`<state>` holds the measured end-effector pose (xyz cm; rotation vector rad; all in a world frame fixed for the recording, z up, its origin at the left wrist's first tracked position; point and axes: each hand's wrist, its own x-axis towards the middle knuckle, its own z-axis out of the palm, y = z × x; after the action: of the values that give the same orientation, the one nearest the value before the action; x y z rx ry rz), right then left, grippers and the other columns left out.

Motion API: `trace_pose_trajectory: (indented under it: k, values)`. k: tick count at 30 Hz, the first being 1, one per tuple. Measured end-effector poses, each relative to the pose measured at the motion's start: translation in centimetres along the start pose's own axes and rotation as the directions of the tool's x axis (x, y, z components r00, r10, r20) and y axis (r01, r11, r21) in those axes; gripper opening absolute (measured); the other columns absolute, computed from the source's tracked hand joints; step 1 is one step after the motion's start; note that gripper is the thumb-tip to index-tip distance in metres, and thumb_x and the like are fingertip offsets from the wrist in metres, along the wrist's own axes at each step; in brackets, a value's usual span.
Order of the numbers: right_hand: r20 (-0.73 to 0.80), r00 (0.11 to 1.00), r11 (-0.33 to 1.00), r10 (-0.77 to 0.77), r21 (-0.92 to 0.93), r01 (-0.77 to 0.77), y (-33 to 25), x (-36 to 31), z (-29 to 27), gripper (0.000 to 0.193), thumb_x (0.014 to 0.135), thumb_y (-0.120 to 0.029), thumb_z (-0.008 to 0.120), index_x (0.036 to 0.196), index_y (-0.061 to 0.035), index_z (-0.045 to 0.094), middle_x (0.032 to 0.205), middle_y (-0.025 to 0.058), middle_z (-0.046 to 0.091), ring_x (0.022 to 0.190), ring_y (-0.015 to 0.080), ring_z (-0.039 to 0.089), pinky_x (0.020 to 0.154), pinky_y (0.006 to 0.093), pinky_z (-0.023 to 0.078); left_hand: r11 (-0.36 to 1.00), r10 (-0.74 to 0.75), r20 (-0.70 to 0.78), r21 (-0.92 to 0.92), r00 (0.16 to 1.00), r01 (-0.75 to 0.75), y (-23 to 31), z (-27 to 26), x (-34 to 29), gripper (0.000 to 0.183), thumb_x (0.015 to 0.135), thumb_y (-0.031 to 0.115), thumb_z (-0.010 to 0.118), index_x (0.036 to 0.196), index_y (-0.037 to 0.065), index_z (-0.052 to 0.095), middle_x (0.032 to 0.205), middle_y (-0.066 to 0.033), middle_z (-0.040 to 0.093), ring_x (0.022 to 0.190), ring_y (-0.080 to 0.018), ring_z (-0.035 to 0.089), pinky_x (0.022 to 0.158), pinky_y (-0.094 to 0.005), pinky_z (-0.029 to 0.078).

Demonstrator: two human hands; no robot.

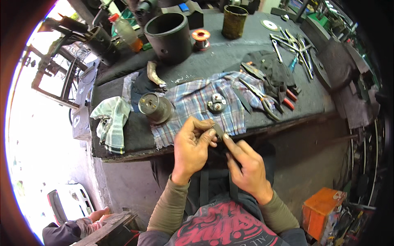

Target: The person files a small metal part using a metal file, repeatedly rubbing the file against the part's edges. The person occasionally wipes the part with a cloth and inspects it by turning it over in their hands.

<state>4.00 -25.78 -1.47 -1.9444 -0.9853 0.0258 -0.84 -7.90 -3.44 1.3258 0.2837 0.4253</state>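
Over the bench's near edge, my left hand (pixel 192 149) is closed, thumb and forefinger pinching a tiny part too small to make out. A short dark flat strip (pixel 218 130) lies against those fingertips. My right hand (pixel 248 167) grips its near end, forefinger along it and the other fingers curled. Just beyond, on a plaid cloth (pixel 186 102), sits a small round dark part with shiny terminals (pixel 216 102). A dirty metal cylinder with a flanged end (pixel 155 107) stands at the cloth's left side.
Pliers (pixel 262 96) and a dark rag (pixel 273 74) lie to the right, with wrenches (pixel 293 45) farther back. A big black pipe section (pixel 169 39), a wire spool (pixel 201 39) and a rusty can (pixel 234 22) stand behind. An orange box (pixel 322 209) is low right. Someone's foot (pixel 99 214) shows low left.
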Motion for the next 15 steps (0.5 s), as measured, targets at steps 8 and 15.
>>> trace_pose_trajectory:
  k: [8, 15]
  values:
    - [0.003, 0.999, 0.998, -0.051, -0.030, 0.051, 0.4, 0.4, 0.0, 0.064, 0.090, 0.005, 0.071, 0.152, -0.0043, 0.061, 0.093, 0.0134, 0.061, 0.070, 0.0330, 0.066, 0.061, 0.0439, 0.054, 0.999, -0.030, 0.003, -0.044, 1.000, 0.030, 0.5, 0.1, 0.1, 0.010, 0.104, -0.006, 0.066, 0.109, -0.001, 0.058, 0.104, -0.0095, 0.070, 0.087, -0.0111, 0.069, 0.073, -0.0261, 0.061]
    - [-0.052, 0.993, 0.994, -0.106, 0.000, 0.106, 1.0, 4.2, 1.8, 0.061, 0.092, 0.002, 0.071, 0.152, -0.0052, 0.061, 0.090, 0.0139, 0.057, 0.071, 0.0345, 0.064, 0.061, 0.0438, 0.053, 0.999, -0.049, 0.005, -0.019, 0.999, 0.049, 0.4, -0.5, 0.6, 0.010, 0.105, -0.005, 0.065, 0.109, 0.000, 0.057, 0.106, -0.0108, 0.071, 0.087, -0.0113, 0.069, 0.073, -0.0265, 0.060]
